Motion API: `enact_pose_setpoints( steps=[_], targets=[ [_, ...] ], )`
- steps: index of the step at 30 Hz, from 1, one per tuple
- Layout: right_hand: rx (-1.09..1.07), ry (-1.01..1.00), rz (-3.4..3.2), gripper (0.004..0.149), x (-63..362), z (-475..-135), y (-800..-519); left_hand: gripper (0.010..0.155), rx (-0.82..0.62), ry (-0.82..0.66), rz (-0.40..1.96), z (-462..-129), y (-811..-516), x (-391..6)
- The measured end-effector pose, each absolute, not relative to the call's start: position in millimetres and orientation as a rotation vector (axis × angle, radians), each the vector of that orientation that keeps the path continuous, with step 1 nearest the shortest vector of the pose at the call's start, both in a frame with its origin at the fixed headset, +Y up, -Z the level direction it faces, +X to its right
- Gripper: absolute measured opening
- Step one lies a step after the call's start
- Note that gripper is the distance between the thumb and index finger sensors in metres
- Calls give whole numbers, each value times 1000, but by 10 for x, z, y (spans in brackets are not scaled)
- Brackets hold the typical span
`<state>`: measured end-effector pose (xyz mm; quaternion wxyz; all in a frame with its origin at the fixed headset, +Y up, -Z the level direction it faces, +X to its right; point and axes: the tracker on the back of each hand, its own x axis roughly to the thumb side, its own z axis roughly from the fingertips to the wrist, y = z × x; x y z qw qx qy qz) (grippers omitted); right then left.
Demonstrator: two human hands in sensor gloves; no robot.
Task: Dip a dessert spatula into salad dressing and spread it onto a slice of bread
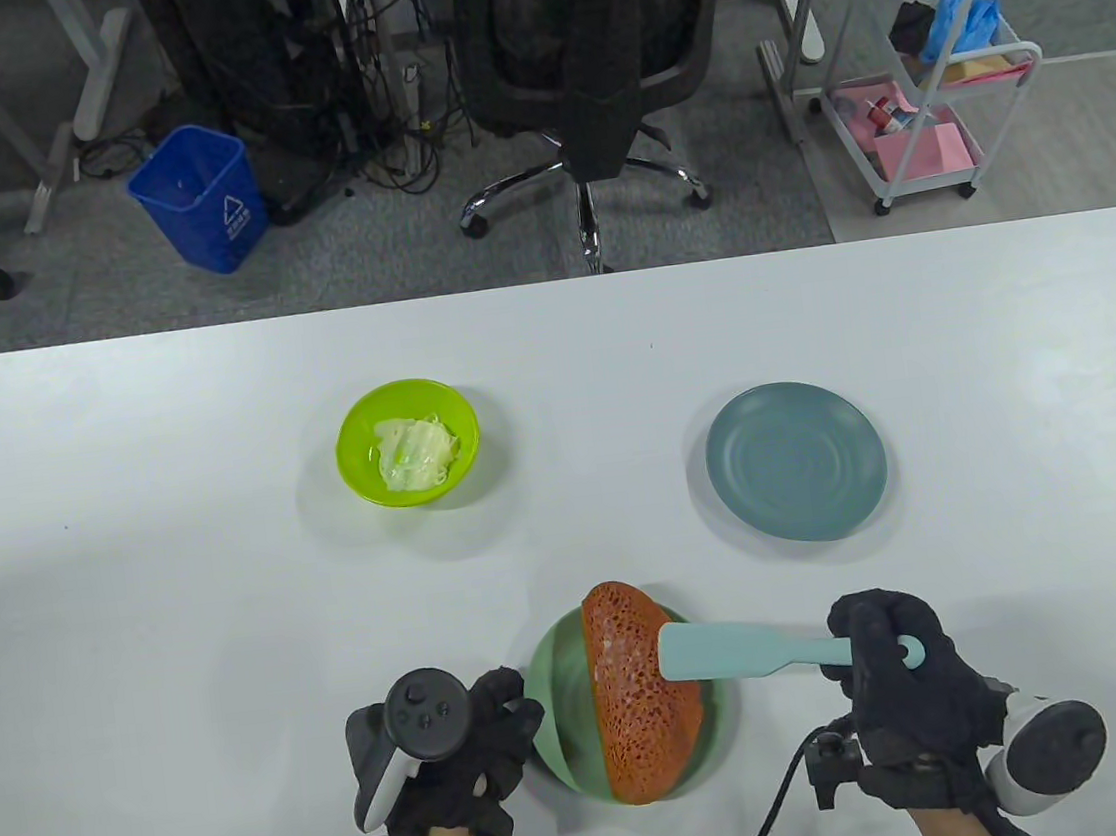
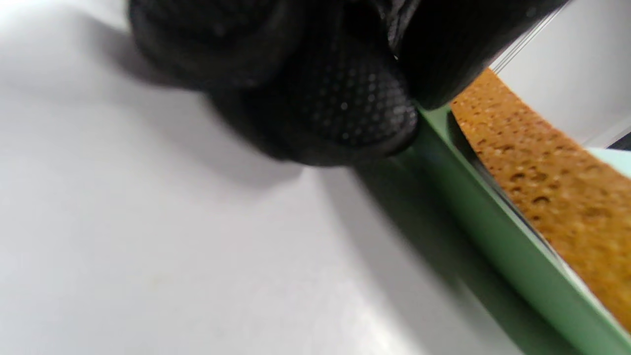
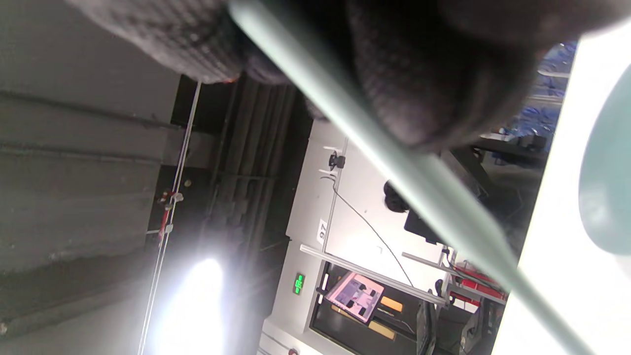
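From the table view, I have my right hand (image 1: 894, 677) curled round the handle of the dessert spatula (image 1: 746, 653), whose pale blade lies flat across the bread slice (image 1: 640, 695). The slice sits on a green plate (image 1: 553, 680) near my edge of the worktop (image 1: 134, 587). My left hand (image 1: 454, 742) rests against that plate's left rim, steadying it. The salad dressing (image 1: 413, 452) sits in a lime bowl (image 1: 355, 431) well apart, further back and to the left; a grey-blue plate (image 1: 795, 461) stands unused to the right. I judge this to be the spreading step, though I can barely see any dressing on the bread.

In the left wrist view, a gloved fingertip (image 2: 340, 108) presses the plate's rim (image 2: 493, 236), with the bread's porous crust just beyond. I cannot tell how far the other fingers are curled.

In the right wrist view, my fingers (image 3: 424, 84) clamp the spatula's handle (image 3: 443, 197) firmly; that grip is closed on it.

Next, I reckon, comes a flat stroke along the slice with light pressure, the left hand holding the plate from sliding, or a return to the bowl for more.
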<state>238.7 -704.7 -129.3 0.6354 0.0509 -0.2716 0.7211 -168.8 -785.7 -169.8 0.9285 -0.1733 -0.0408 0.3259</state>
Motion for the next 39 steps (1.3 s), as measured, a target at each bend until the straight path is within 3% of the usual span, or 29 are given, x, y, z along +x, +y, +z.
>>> enact_pose_setpoints(
  steps=[10, 24, 39],
  targets=[
    [66, -367, 1506, 37, 2161, -1433, -7330, 55, -357, -86, 670, -1701, -7855, -1692],
    [158, -448, 1732, 35, 2090, -1326, -7083, 55, -355, -87, 668, -1698, -7856, -1691],
    [0, -502, 1665, 35, 2591, -1338, -7033, 56, -355, -87, 668, -1697, -7857, -1689]
  ],
)
